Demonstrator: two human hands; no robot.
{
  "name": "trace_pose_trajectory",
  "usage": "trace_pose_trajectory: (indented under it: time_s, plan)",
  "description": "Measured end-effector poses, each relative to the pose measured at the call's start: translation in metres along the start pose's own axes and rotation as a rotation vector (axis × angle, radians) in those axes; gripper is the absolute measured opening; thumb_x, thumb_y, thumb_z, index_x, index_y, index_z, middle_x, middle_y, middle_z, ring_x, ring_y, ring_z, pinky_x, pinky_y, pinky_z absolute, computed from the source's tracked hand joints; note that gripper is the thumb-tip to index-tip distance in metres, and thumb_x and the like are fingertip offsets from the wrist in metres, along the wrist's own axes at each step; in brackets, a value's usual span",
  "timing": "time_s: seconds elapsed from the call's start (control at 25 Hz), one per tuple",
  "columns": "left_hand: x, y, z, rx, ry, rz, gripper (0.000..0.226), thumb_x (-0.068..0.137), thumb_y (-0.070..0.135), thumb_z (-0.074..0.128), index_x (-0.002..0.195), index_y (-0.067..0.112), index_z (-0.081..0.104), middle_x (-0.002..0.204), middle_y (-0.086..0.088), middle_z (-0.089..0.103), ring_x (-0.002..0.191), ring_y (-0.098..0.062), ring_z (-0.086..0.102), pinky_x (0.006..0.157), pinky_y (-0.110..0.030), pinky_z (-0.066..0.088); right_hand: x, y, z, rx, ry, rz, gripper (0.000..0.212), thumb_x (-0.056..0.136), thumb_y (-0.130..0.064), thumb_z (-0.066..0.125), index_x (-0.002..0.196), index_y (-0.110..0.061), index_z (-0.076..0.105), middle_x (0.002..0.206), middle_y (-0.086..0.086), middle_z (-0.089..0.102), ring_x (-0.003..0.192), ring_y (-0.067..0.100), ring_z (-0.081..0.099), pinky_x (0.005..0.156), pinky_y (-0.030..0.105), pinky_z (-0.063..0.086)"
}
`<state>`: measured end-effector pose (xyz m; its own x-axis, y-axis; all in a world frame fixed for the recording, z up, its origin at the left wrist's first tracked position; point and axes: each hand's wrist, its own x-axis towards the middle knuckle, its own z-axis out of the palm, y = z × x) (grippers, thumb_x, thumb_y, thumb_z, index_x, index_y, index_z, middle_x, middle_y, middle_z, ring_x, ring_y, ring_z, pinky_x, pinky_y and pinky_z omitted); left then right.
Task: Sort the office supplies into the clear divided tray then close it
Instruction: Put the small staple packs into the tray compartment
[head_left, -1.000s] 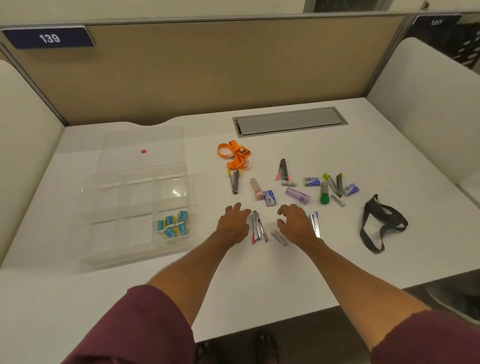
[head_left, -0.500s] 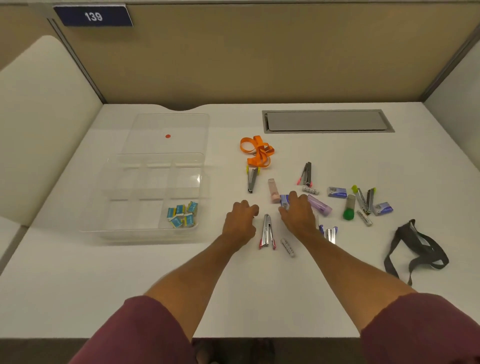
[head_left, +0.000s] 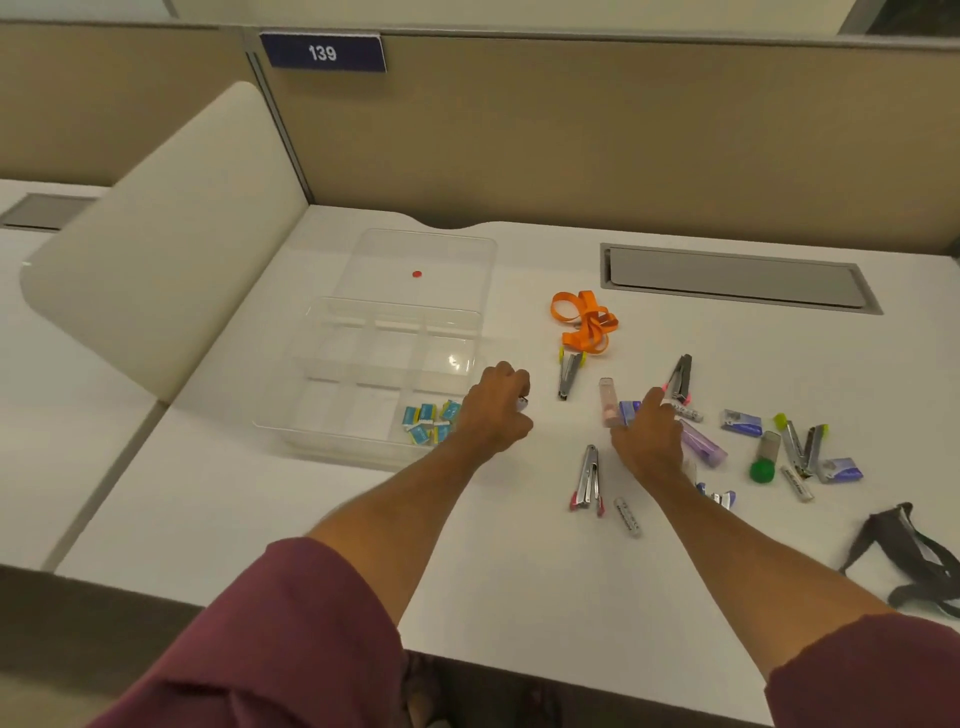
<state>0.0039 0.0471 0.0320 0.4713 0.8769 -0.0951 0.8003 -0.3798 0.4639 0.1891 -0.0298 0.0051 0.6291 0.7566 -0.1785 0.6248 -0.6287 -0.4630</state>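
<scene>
Status: left hand (head_left: 493, 410) sits at the near-right corner of the clear divided tray (head_left: 332, 410), fingers curled round a small pale piece (head_left: 521, 403) that only peeks out at the fingertips; we cannot tell what it is. Right hand (head_left: 649, 441) is well apart from it, laid over the loose pile with fingers reaching onto a blue box (head_left: 629, 410) just beside the pink tube (head_left: 607, 402); we cannot tell whether it has pinched anything. The tray stands on the table (head_left: 519, 571) with its lid (head_left: 447, 260) swung open behind it. Only the near-right compartment is filled, with small blue packets (head_left: 430, 418). Our read: the step is dropping the left hand's piece while the right picks the next one. To do it well, we clear the tray wall before letting go, pick one compartment per kind and don't mix with the packets. We'd take the blue box alone, without dragging the pink tube or the purple case (head_left: 701, 447) along. The staplers (head_left: 587, 480) look long, so we'd keep a bigger cell free for them. The lid closes last.
</scene>
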Motion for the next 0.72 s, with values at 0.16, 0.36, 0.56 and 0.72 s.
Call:
trace_pose_trajectory:
  time_s: [0.16, 0.36, 0.56, 0.72]
  plan:
    - [-0.009, -0.031, -0.025, -0.068, 0.081, -0.046, 0.027, 0.073, 0.008, 0.069, 0.099, 0.009, 0.059, 0.113, -0.005, 0.054, 0.103, -0.022, 0.052, 0.079, -0.039, 0.054, -0.01, -0.058, 0.006, -0.003, -0.072, -0.133, 0.058, 0.083, -0.014, 0.063, 0.133, -0.005, 0.035, 0.127, 0.022, 0.047, 0.118, 0.039, 0.047, 0.09, 0.045, 0.048]
    - [-0.02, -0.09, -0.056, -0.139, 0.165, -0.182, 0.032, 0.072, 0.008, 0.076, 0.101, 0.011, 0.063, 0.137, -0.005, 0.044, 0.115, -0.024, 0.054, 0.087, -0.037, 0.055, -0.041, -0.156, 0.046, 0.001, -0.176, -0.345, 0.05, 0.085, -0.022, 0.064, 0.128, -0.01, 0.042, 0.128, 0.014, 0.05, 0.116, 0.03, 0.049, 0.089, 0.037, 0.049]
    - [-0.037, -0.153, -0.074, -0.194, 0.183, -0.245, 0.052, 0.074, 0.009, 0.077, 0.12, 0.012, 0.054, 0.125, -0.008, 0.052, 0.106, -0.025, 0.059, 0.082, -0.028, 0.048, -0.074, -0.217, 0.09, -0.022, -0.253, -0.454, 0.048, 0.085, -0.022, 0.063, 0.127, -0.009, 0.042, 0.125, 0.014, 0.052, 0.115, 0.029, 0.05, 0.088, 0.038, 0.049]
    - [-0.038, -0.185, -0.076, -0.267, 0.046, -0.326, 0.081, 0.07, 0.01, 0.082, 0.139, 0.017, 0.039, 0.128, -0.013, 0.056, 0.113, -0.025, 0.056, 0.092, -0.031, 0.048, -0.084, -0.241, 0.118, -0.044, -0.269, -0.487, 0.043, 0.087, -0.02, 0.061, 0.125, -0.008, 0.045, 0.125, 0.015, 0.053, 0.117, 0.029, 0.048, 0.09, 0.036, 0.046]
